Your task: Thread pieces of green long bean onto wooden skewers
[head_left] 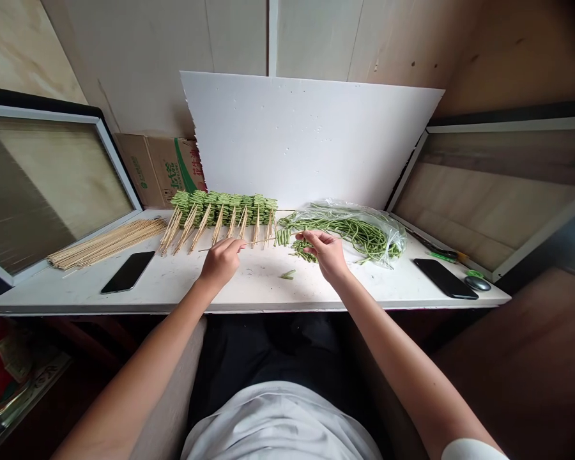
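I see the left hand (pixel 223 260) closed in a loose fist around a thin skewer (pixel 249 243). It grips the skewer near the blunt end, so the stick runs rightward just above the table (pixel 182 287). A few short bean pieces (pixel 282 237) sit bunched at its far end. The right hand (pixel 326 252) is pinched, thumb and fingers closed on a bean strand at that tip, just beside the bag of long beans (pixel 364 233).

My worry is the sharp point. It sits right by the right fingertips, and a push that slips off the bean could jab them. Holding so far back also leaves the stick free to bend or snap. One piece (pixel 288 275) lies loose on the table between the hands, and more could slide off the tip. The finished row (pixel 225 207) is close to the left knuckles and could get knocked.
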Action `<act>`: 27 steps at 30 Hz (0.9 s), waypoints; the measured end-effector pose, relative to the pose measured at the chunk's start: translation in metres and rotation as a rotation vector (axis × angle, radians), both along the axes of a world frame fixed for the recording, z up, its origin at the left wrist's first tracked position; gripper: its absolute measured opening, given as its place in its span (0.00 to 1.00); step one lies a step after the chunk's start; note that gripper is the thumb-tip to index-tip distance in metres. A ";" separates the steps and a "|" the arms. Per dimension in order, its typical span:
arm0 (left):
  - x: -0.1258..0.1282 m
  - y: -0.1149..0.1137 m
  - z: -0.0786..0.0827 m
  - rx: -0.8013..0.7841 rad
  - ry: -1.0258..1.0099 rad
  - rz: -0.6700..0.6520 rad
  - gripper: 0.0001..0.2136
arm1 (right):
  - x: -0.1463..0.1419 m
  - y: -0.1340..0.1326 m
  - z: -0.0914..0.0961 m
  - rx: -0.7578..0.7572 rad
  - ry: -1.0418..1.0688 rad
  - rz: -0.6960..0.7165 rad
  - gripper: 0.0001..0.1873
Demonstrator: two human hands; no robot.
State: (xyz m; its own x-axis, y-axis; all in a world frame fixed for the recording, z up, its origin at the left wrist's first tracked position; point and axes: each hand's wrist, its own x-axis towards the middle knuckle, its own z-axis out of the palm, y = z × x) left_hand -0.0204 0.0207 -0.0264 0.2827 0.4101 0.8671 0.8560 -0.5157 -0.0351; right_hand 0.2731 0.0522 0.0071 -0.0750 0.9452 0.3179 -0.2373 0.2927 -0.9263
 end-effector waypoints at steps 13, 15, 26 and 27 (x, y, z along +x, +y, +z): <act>0.002 0.000 0.003 0.118 0.033 -0.033 0.20 | -0.026 -0.009 -0.007 -0.150 0.028 -0.007 0.18; 0.001 0.001 0.002 0.115 0.038 -0.038 0.20 | -0.026 -0.010 -0.007 -0.214 0.013 -0.022 0.16; -0.008 0.007 -0.005 0.031 -0.005 0.029 0.18 | -0.014 -0.001 -0.012 -0.064 -0.247 0.113 0.18; -0.010 0.009 -0.007 0.005 -0.028 0.045 0.18 | -0.009 0.003 -0.014 0.030 -0.352 0.141 0.19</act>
State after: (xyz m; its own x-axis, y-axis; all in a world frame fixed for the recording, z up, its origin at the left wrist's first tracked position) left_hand -0.0307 0.0295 -0.0331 0.2395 0.4173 0.8766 0.8793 -0.4762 -0.0136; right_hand 0.2643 0.0553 -0.0066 -0.3131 0.9084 0.2770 0.0542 0.3083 -0.9498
